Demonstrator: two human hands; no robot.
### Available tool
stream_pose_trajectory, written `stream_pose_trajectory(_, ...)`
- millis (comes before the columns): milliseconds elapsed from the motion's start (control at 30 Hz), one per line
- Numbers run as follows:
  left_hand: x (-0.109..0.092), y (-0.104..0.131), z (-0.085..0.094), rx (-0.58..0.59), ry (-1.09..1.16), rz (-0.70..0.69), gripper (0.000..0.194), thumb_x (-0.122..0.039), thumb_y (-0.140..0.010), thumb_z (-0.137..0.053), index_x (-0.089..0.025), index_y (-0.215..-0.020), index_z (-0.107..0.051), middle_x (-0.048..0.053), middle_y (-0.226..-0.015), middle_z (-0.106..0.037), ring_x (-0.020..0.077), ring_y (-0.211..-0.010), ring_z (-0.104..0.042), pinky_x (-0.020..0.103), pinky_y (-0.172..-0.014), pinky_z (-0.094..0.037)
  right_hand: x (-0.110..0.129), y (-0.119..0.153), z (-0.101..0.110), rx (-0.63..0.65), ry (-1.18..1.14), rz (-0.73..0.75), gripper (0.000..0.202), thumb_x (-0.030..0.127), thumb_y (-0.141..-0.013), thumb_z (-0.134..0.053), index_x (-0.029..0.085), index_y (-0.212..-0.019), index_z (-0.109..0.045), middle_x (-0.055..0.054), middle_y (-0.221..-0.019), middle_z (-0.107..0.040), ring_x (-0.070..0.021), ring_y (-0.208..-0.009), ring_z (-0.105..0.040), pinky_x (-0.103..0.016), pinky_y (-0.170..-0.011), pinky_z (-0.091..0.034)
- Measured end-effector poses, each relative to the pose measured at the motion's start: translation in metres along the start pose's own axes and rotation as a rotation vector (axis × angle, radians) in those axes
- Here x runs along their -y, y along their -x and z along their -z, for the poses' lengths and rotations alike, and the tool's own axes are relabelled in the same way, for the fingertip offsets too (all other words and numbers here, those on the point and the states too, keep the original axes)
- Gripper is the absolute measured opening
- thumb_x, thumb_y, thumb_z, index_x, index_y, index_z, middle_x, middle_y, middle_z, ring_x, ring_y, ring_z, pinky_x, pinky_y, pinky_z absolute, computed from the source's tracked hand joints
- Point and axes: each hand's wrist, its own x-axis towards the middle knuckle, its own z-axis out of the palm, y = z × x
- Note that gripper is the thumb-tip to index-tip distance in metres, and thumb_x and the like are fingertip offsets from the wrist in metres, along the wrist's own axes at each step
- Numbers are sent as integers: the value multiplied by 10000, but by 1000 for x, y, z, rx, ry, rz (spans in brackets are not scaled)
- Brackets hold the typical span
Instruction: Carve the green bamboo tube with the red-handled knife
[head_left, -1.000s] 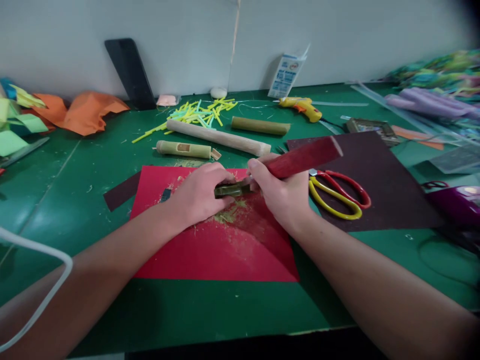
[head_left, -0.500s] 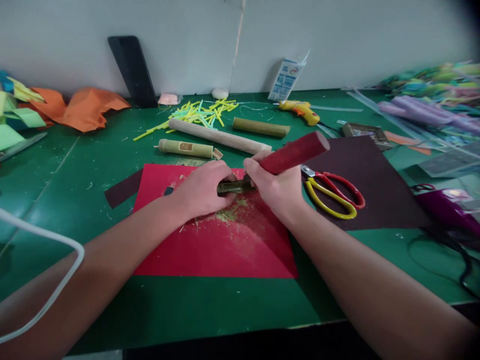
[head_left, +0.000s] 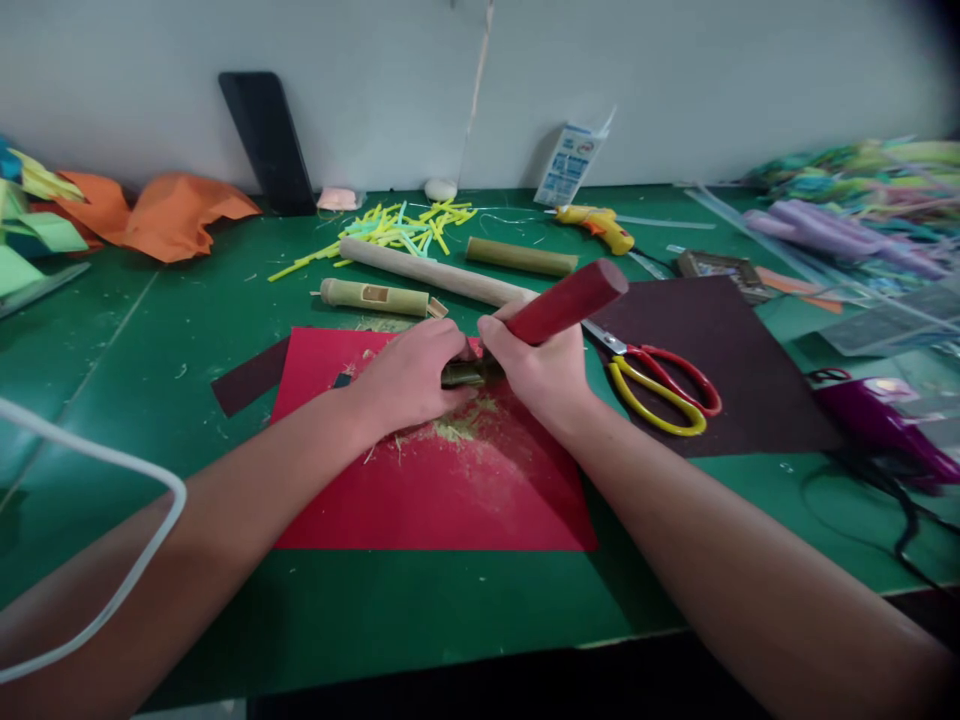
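My left hand (head_left: 416, 372) is closed around a short green bamboo piece (head_left: 463, 375), pinning it over the red sheet (head_left: 420, 500). My right hand (head_left: 546, 375) grips a tool by its thick red cylindrical handle (head_left: 570, 300); the handle slants up to the right and its working end, hidden by my fingers, meets the bamboo. Pale green shavings (head_left: 469, 420) and dust lie on the red sheet below my hands. Just beyond my left hand rests a bamboo tube (head_left: 375, 297) with a rectangular opening cut in it.
Scissors (head_left: 660, 385) with red and yellow handles lie on a dark sheet (head_left: 735, 370) at right. Behind are a pale wooden rod (head_left: 435, 270), another bamboo tube (head_left: 521, 257), a yellow glue gun (head_left: 600, 227) and cut straws (head_left: 405, 228). A white cable (head_left: 112, 455) crosses my left forearm.
My right hand and the red handle have shifted slightly left and closer to my left hand. Less of the bamboo shows between them.
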Motion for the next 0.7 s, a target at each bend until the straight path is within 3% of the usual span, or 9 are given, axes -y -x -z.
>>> stream_pose_trajectory(267, -1, 0, 1, 11, 23, 11, 207, -258, -814, -700, -179, -999, -649, 95, -1059, -669, 271, -1006, -625, 421, -858, -506, 9, -13, 1, 131, 82, -133, 274, 256, -736, -645, 220, -548, -448, 31, -543, -498, -109, -526, -445, -301, -504, -354)
stream_pose_trajectory(467, -1, 1, 3, -17, -41, 13, 205, -323, -846, -662, -167, -968, -718, 111, -1022, -684, 289, -976, -647, 441, -844, -518, 7, -17, -8, 68, 68, -128, 309, 220, -725, -617, 226, -524, -382, 46, -514, -411, -94, -522, -380, -293, -500, -318)
stream_pose_trajectory(700, -5, -1, 0, -12, -28, 61, 208, -283, -831, -673, -150, -984, -718, 117, -1032, -681, 289, -1006, -640, 433, -869, -519, 8, -17, -10, 76, 79, -135, 312, 181, -703, -603, 234, -516, -359, 38, -501, -411, -100, -517, -372, -299, -486, -309)
